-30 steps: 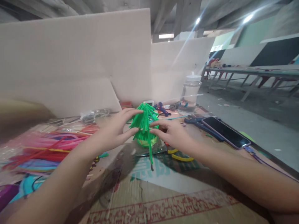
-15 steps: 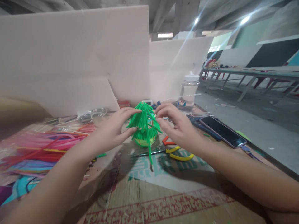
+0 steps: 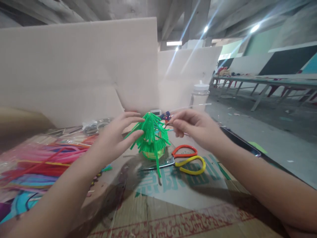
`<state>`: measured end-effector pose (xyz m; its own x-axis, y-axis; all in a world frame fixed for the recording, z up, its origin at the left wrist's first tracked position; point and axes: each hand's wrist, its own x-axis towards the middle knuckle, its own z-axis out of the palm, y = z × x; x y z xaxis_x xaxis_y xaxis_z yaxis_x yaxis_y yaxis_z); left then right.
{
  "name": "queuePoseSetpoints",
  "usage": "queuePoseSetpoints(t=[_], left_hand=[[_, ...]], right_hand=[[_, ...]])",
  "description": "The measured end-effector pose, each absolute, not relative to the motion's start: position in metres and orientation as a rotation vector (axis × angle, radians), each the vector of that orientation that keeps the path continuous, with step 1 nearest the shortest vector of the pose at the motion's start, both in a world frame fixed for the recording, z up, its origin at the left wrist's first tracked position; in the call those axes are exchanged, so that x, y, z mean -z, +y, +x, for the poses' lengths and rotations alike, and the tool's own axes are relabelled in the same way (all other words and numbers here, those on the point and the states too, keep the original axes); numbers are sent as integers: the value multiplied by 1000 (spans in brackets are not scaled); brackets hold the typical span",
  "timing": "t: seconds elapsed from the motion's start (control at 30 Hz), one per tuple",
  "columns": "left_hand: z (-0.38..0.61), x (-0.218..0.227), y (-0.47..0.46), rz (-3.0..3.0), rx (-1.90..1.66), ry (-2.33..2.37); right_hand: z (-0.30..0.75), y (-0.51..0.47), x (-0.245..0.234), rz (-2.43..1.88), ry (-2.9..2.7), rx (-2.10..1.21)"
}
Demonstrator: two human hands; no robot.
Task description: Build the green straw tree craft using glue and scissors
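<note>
A small tree of green pipe cleaners (image 3: 151, 137) stands on a yellow-green base on the cardboard-covered table (image 3: 173, 211). My left hand (image 3: 115, 138) is at its left side, with the branch tips between thumb and stretched fingers. My right hand (image 3: 195, 127) hovers at the tree's upper right with its fingertips pinched together close to a branch; what they pinch is too small to make out. One long green stem hangs down in front of the tree.
Scissors with red and yellow handles (image 3: 189, 160) lie right of the tree. A dark phone (image 3: 241, 142) lies under my right forearm. Coloured pipe cleaners (image 3: 37, 158) are piled at left. White foam boards (image 3: 81, 66), a plastic bottle (image 3: 200, 94) and tape rolls (image 3: 97, 125) stand behind.
My right hand rose from the tree's lower right to its upper right and closed into a pinch, uncovering the scissors. My left hand stayed on the tree's left side.
</note>
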<state>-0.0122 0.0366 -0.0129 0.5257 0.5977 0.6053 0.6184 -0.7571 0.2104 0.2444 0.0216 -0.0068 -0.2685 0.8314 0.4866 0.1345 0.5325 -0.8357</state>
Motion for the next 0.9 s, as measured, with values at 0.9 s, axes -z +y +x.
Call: queuePoseSetpoints(t=[0.9], left_hand=[[13,14,7,-2779,1253,-809]], right_hand=[[213,2,29,-854,-1783,-1302]])
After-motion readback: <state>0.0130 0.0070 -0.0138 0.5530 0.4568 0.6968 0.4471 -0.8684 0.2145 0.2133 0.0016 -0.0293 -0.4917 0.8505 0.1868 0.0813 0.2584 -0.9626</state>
